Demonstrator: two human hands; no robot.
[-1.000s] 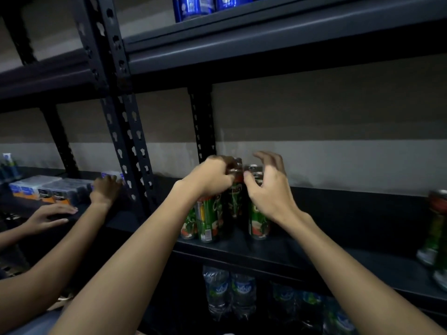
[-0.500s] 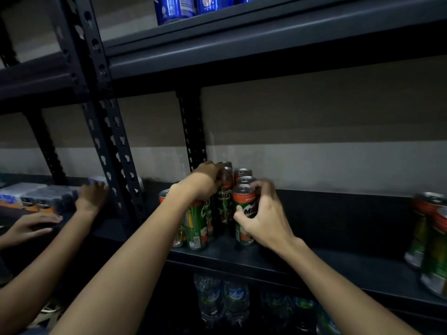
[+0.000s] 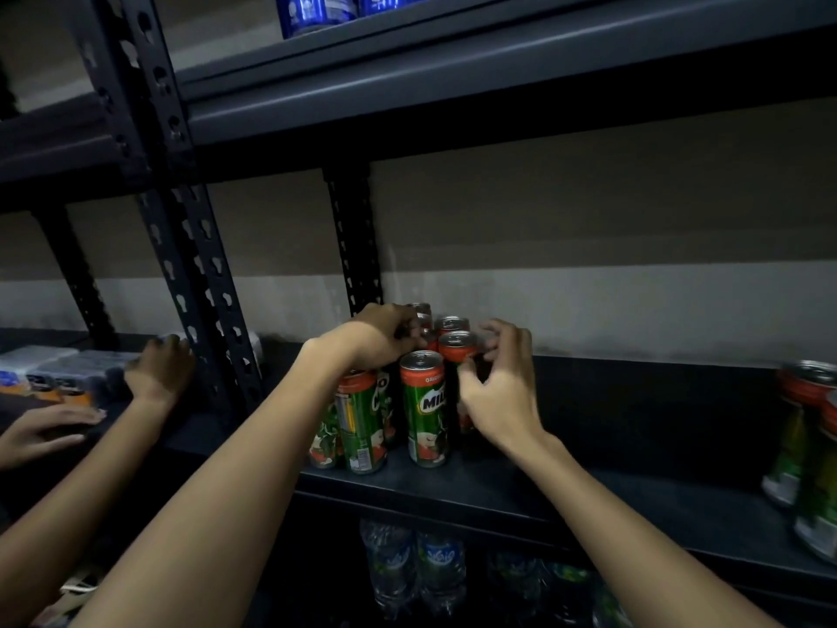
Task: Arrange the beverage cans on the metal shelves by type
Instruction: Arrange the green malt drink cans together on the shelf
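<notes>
Green and red cans (image 3: 423,407) stand upright in a tight cluster on the dark metal shelf (image 3: 521,491), near its left upright post. My left hand (image 3: 378,335) lies over the tops of the back cans with fingers curled round one of them. My right hand (image 3: 496,392) has its fingers bent round a can on the right of the cluster. More such cans (image 3: 804,441) stand well apart at the right edge. Blue cans (image 3: 317,11) sit on the shelf above, water bottles (image 3: 421,568) below. Another person's hands (image 3: 158,373) rest on boxes at the left.
</notes>
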